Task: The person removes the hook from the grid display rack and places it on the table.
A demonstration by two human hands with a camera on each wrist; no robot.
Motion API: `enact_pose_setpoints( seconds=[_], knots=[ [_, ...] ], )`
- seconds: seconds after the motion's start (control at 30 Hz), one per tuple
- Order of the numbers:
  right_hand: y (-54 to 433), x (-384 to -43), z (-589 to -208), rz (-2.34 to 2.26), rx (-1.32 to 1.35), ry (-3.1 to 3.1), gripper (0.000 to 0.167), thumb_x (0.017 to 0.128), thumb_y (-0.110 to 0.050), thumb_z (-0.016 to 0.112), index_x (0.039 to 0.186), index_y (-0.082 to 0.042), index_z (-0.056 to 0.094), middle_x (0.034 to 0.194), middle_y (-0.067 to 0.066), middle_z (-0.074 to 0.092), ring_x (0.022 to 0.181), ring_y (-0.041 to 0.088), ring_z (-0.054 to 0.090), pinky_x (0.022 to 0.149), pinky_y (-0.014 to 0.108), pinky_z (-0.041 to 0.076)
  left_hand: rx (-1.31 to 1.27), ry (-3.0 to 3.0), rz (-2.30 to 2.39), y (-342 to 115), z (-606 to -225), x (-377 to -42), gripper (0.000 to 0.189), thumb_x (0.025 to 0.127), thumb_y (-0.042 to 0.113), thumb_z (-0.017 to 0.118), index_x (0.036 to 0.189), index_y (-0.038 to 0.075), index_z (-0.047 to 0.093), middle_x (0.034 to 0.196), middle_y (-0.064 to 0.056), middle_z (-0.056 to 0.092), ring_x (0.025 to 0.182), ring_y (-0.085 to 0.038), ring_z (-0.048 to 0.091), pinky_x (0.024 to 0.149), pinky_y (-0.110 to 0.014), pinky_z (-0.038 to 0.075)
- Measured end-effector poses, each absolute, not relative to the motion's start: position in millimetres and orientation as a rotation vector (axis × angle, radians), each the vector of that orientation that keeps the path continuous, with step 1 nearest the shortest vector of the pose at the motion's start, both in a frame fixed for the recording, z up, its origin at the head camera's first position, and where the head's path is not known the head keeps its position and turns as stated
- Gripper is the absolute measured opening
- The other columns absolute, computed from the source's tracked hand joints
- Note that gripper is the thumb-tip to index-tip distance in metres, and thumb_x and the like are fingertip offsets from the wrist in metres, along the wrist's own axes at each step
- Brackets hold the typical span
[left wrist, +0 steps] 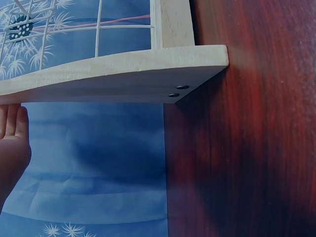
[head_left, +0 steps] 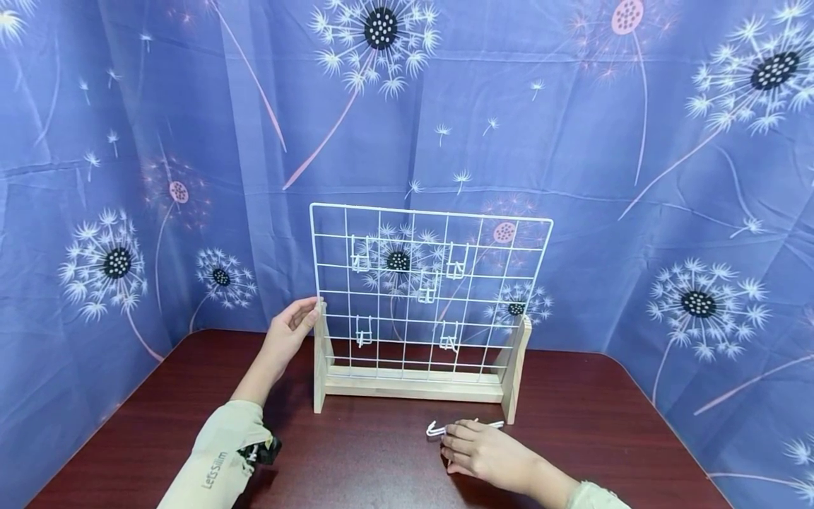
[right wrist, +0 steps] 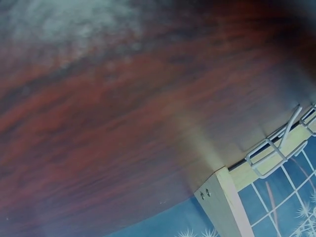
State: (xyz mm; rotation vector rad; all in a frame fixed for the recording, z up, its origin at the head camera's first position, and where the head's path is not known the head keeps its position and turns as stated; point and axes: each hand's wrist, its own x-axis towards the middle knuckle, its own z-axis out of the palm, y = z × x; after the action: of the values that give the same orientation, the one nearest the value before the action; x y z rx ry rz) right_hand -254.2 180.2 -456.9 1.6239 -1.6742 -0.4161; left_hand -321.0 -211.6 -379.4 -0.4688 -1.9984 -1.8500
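A white wire grid panel (head_left: pixel 432 268) stands upright in a pale wooden stand (head_left: pixel 413 389). At the stand's left side post, my left hand (head_left: pixel 286 336) holds the upper end, with thumb and index finger by the post. In the left wrist view, other fingers (left wrist: pixel 20 123) lie straight against the post's outer face. White wire hooks (right wrist: pixel 291 126) lie on the table before the stand's base. Palm down beside them rests my right hand (head_left: pixel 483 456), its fingers relaxed and overlapping the hooks in the head view. Its palm side is hidden.
Several white wire hooks (head_left: pixel 427 293) hang on the grid. The stand's right side post (head_left: pixel 516 371) rises near my right hand. A dark red wooden table (head_left: pixel 356 452) lies under everything, with a blue dandelion-print curtain (head_left: pixel 496 162) around its back and sides.
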Motion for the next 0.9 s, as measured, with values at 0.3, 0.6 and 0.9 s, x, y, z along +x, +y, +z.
enact_pose_setpoints(
  seconds=[0.3, 0.6, 0.9],
  knots=[
    [176, -250, -445, -0.196, 1.589, -1.759, 0.029, 0.100, -0.026, 0.048, 0.108, -0.012, 0.072, 0.110, 0.001, 0.069, 0.104, 0.015, 0.063, 0.090, 0.031, 0.051, -0.484, -2.012, -1.844, -210, -376, -316, 0.037, 0.098, 0.004, 0.053, 0.130, -0.013, 0.048, 0.130, -0.033, 0.051, 0.103, 0.008, 0.055, 0.091, -0.010, 0.044],
    [170, -253, -424, -0.001, 1.472, -1.770, 0.032, 0.103, -0.021, 0.043, 0.114, -0.006, 0.069, 0.117, 0.006, 0.067, 0.106, 0.021, 0.062, 0.089, 0.035, 0.051, -0.465, -2.008, -1.872, -213, -380, -323, 0.039, 0.099, 0.007, 0.053, 0.133, -0.011, 0.047, 0.133, -0.031, 0.049, 0.106, 0.008, 0.053, 0.094, -0.010, 0.042],
    [163, -258, -407, 0.245, 1.334, -1.685, 0.030, 0.101, -0.020, 0.050, 0.113, 0.000, 0.069, 0.112, 0.011, 0.069, 0.101, 0.026, 0.064, 0.089, 0.039, 0.051, -0.459, -2.038, -1.852, -206, -363, -304, 0.037, 0.099, 0.002, 0.051, 0.130, -0.016, 0.046, 0.132, -0.034, 0.048, 0.104, 0.008, 0.053, 0.092, -0.009, 0.042]
  ],
)
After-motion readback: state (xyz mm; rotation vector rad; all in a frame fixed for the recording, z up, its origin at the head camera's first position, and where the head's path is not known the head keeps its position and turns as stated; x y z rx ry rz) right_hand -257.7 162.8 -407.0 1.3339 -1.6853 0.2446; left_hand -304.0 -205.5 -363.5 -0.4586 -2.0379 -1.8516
